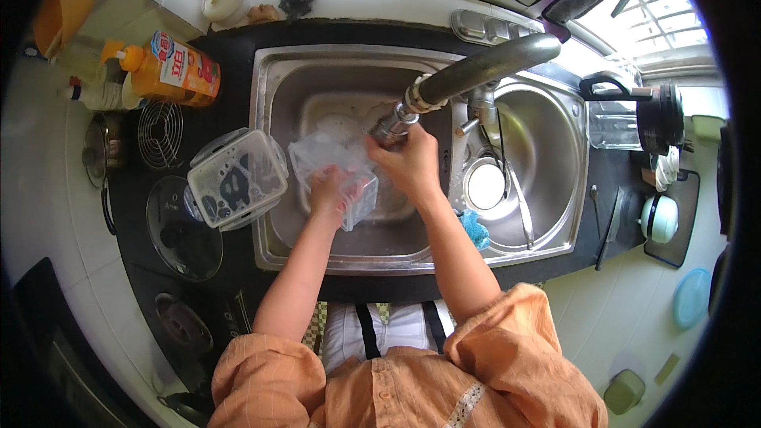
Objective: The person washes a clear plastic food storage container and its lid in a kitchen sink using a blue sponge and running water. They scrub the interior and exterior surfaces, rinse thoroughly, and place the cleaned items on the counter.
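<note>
Over the left basin of a stainless steel sink (261, 249), my left hand (327, 190) holds a clear plastic container (361, 199), its fingers partly hidden by the plastic. My right hand (414, 160) is closed around the metal nozzle (392, 126) at the end of the faucet (487, 68). The nozzle is beside the container's upper right side. White suds (342, 125) lie in the basin behind the container. A clip-sided clear lid (238, 179), wet and dotted with suds, rests across the basin's left rim.
An orange pump bottle (178, 71), a coiled wire rack (160, 135) and a glass pot lid (184, 229) are on the left counter. A blue scrubbing cloth (474, 230) lies by the round right basin, which holds a long metal utensil (522, 205). A clear pitcher (615, 122) is at the right.
</note>
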A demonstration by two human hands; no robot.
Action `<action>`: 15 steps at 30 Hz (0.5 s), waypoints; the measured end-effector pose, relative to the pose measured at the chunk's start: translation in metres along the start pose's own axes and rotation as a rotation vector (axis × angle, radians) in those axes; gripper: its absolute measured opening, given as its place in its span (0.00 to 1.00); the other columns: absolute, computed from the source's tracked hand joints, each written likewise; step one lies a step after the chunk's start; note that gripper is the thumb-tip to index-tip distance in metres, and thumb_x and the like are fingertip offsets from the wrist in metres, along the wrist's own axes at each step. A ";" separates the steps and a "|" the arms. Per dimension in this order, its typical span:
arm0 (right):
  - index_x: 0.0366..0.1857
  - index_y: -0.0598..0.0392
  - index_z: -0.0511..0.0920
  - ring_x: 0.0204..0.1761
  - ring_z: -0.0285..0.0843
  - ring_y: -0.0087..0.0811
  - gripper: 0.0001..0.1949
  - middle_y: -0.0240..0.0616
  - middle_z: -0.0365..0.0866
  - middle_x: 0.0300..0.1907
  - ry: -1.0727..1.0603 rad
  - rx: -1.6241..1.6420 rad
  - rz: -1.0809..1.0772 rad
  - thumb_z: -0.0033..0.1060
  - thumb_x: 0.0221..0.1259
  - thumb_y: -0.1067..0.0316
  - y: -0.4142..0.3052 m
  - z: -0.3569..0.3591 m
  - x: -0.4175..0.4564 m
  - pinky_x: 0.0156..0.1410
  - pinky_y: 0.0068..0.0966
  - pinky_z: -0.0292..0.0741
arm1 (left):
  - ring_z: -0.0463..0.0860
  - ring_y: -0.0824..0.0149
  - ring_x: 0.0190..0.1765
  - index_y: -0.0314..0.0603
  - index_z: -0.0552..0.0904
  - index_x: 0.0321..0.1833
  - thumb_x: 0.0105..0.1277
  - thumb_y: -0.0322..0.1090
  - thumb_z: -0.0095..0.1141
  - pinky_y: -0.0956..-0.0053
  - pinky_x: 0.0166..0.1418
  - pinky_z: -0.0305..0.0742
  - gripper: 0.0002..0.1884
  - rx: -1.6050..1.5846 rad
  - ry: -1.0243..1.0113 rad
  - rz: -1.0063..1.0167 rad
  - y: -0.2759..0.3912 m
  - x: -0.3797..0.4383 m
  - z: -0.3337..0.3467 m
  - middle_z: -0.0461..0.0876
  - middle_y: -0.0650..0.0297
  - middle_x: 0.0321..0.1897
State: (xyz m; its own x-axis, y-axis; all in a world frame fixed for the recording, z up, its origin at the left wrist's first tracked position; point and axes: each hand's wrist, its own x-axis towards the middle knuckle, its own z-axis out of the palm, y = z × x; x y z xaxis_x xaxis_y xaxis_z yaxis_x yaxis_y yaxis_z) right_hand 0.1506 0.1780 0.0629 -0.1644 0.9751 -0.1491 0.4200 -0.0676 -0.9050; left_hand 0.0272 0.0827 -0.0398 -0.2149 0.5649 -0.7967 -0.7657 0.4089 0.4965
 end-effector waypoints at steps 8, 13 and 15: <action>0.36 0.58 0.77 0.31 0.75 0.33 0.08 0.33 0.77 0.29 -0.097 0.723 0.617 0.57 0.54 0.69 0.139 0.041 0.017 0.36 0.30 0.72 | 0.85 0.52 0.40 0.49 0.63 0.53 0.73 0.41 0.46 0.64 0.39 0.81 0.12 0.178 0.000 -0.049 -0.005 -0.030 0.019 0.79 0.54 0.48; 0.48 0.57 0.72 0.44 0.77 0.42 0.14 0.40 0.77 0.42 0.256 1.631 0.988 0.48 0.64 0.61 0.178 0.095 0.040 0.51 0.41 0.75 | 0.85 0.55 0.40 0.48 0.63 0.53 0.73 0.41 0.46 0.64 0.40 0.81 0.12 0.129 -0.014 -0.069 -0.010 -0.039 0.018 0.78 0.56 0.48; 0.51 0.56 0.71 0.48 0.77 0.43 0.15 0.42 0.76 0.45 0.444 1.884 1.054 0.42 0.67 0.60 0.158 0.091 0.040 0.55 0.42 0.75 | 0.84 0.55 0.39 0.48 0.62 0.53 0.73 0.40 0.45 0.65 0.39 0.81 0.12 0.124 -0.002 -0.069 -0.010 -0.042 0.017 0.78 0.56 0.49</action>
State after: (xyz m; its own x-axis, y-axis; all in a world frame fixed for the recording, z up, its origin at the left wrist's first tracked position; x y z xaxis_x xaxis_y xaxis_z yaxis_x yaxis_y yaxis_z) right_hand 0.1296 0.1872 -0.1224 -0.2527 0.4095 -0.8766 -0.9550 -0.2510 0.1581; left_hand 0.0539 0.0673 -0.0056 -0.1630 0.5340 -0.8296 -0.6977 0.5321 0.4796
